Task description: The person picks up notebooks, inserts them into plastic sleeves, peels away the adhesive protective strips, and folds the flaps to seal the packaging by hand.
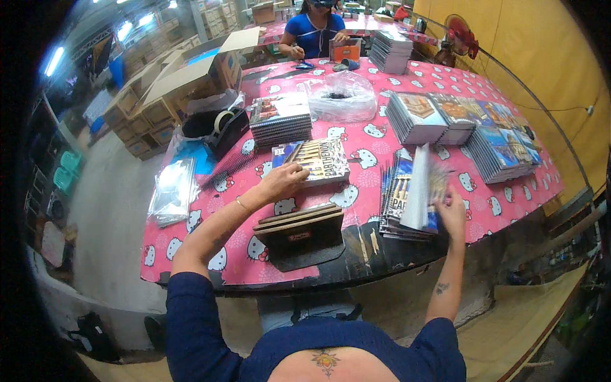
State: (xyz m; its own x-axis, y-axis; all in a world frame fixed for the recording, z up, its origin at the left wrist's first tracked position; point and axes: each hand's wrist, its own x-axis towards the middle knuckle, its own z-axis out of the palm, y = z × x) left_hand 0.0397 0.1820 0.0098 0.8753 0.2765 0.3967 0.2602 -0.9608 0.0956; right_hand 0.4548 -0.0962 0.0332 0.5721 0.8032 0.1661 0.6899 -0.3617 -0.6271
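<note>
1. Right hand [451,209], blurred, seems closed on the raised notebook's [417,188] edge, over a pile [396,197]; likely light, floppy-paged, best held near its binding.
2. Left hand [287,181] rests on a printed stack [326,159], probably heavier; its grip I cannot tell.

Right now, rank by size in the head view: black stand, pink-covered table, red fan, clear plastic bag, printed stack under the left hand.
Pink-covered table
Black stand
Clear plastic bag and printed stack under the left hand: too alike to rank
Red fan, smallest
</note>
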